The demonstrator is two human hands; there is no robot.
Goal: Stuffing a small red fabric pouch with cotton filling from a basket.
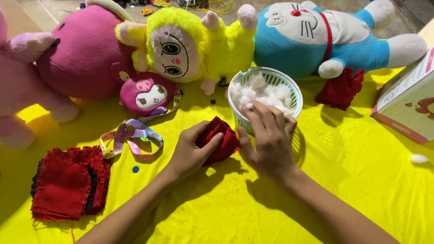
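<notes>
My left hand point(192, 151) grips a small red fabric pouch point(221, 138) lying on the yellow cloth point(352, 171). My right hand point(269, 135) reaches over the near rim of a pale green mesh basket point(296, 92), its fingertips pinching white cotton stuffing point(266, 92) that fills the basket. The basket stands just right of the pouch, tilted towards me.
Plush toys line the back: pink point(81, 54), yellow point(199, 40), blue and white point(325, 36), plus a small pink one with a ribbon strap point(149, 95). A stack of red fabric pieces point(68, 183) lies at left, a red piece point(340, 88) and a cardboard box point(407, 99) at right.
</notes>
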